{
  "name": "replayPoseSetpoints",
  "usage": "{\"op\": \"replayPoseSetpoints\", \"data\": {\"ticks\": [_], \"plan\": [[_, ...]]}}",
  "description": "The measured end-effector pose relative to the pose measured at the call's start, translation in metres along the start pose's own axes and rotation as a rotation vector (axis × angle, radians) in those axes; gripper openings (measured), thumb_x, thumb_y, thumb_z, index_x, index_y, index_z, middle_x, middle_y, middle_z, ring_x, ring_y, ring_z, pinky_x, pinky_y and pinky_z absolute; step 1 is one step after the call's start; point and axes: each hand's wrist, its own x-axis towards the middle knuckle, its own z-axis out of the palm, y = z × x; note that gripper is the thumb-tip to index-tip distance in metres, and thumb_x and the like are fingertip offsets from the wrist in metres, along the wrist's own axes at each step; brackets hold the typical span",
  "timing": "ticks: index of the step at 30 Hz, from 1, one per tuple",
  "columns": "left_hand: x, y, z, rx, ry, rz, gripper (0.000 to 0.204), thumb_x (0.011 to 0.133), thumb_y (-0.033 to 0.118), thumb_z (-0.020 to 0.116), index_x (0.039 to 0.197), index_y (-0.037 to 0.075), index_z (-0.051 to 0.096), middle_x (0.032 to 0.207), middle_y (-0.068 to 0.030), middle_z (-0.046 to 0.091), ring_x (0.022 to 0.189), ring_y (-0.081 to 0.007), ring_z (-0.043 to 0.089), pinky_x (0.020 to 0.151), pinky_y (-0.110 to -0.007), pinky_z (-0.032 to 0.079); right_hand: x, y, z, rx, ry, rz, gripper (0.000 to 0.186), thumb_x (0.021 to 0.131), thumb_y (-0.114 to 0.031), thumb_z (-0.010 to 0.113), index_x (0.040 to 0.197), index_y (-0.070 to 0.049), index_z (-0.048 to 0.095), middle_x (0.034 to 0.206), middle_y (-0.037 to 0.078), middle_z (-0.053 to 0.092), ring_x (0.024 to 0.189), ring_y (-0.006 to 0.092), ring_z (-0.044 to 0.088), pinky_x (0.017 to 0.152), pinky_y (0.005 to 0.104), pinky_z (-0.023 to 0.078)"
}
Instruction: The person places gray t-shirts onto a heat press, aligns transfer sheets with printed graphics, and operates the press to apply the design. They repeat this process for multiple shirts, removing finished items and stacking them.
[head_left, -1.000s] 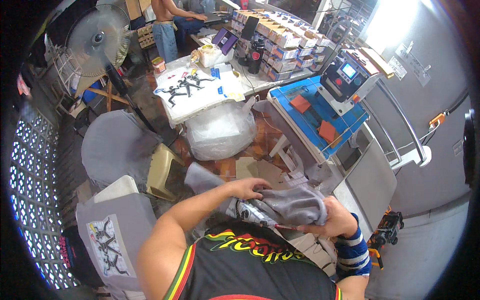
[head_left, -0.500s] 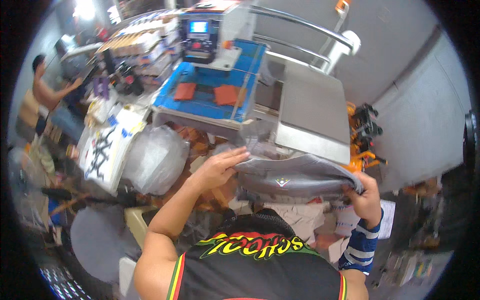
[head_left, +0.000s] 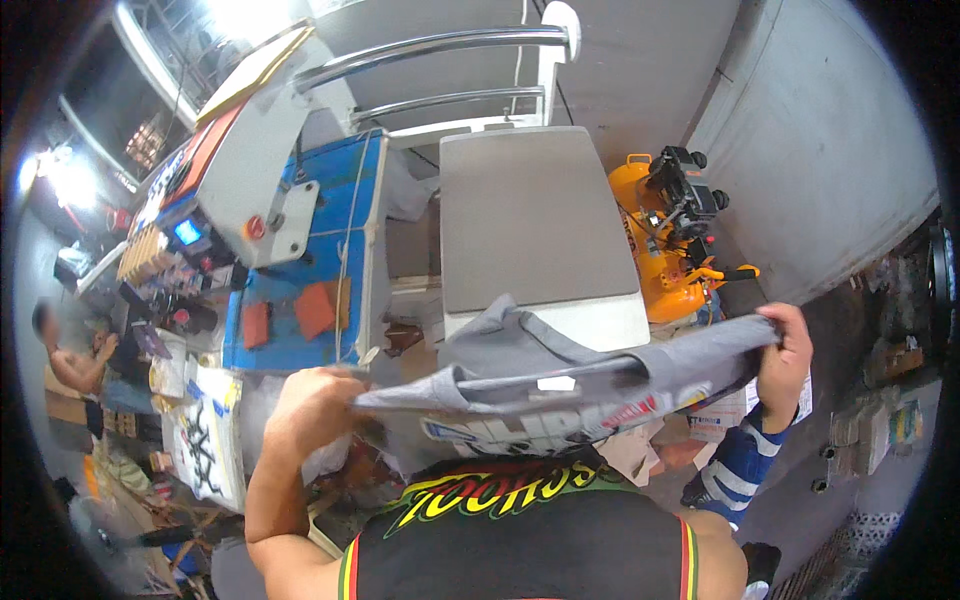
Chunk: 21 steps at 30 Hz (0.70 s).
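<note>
A grey printed T-shirt [head_left: 640,375] is stretched wide between my two hands, in front of my chest. My left hand [head_left: 315,408] is closed on its left end, fingers curled and partly smeared by motion. At the other end, my right hand [head_left: 788,355] pinches the cloth at the upper corner. Coloured lettering shows along the shirt's lower side, and a small white label sits near the neck opening. Just beyond the shirt lies the flat grey pad of a press platen [head_left: 530,220], the cloth overlapping its near white edge in view.
Left of the platen stands a blue table [head_left: 350,190] with red pads [head_left: 316,308] and a control unit [head_left: 190,235]. An orange air compressor [head_left: 665,250] is to the right. Chrome rails [head_left: 440,42] run behind. Another person [head_left: 80,365] works at far left.
The view has swung right, bringing the platen to the middle. The shirt is spread wider, with its lettering now showing, and my hands are farther apart.
</note>
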Motion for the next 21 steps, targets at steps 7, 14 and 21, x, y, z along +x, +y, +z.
{"op": "replayPoseSetpoints", "data": {"ticks": [7, 14, 21], "plan": [[0.054, -0.004, -0.052, -0.828, 0.505, 0.166, 0.027, 0.076, 0.021, 0.079, 0.073, -0.002, 0.065, 0.063, -0.0090, 0.063, 0.059, -0.0187, 0.066, 0.056, -0.032, 0.050, 0.086, 0.055, -0.034, 0.586, 0.011, 0.012, 0.015, 0.089, -0.002, 0.058, 0.104, -0.002, 0.060, 0.089, 0.010, 0.063, 0.079, 0.0197, 0.062, 0.074, 0.0293, 0.049], [0.112, -0.024, -0.029, -0.877, 0.393, 0.121, 0.019, 0.080, 0.013, 0.077, 0.086, -0.003, 0.069, 0.094, -0.0186, 0.072, 0.094, -0.0289, 0.070, 0.091, -0.039, 0.054, 0.091, 0.107, -0.010, 0.634, -0.069, 0.282, 0.022, 0.094, -0.018, 0.064, 0.108, -0.005, 0.053, 0.097, 0.009, 0.062, 0.087, 0.0196, 0.060, 0.081, 0.0341, 0.049], [0.111, -0.028, 0.138, -0.767, -0.602, -0.035, 0.029, 0.100, 0.027, 0.061, 0.113, 0.001, 0.064, 0.094, -0.0159, 0.069, 0.084, -0.0215, 0.061, 0.082, -0.039, 0.050, -0.066, 0.167, -0.041, -0.290, -0.770, 0.769, 0.016, 0.079, -0.004, 0.057, 0.090, -0.002, 0.069, 0.073, -0.002, 0.058, 0.071, 0.0139, 0.058, 0.066, 0.0326, 0.047]]}}
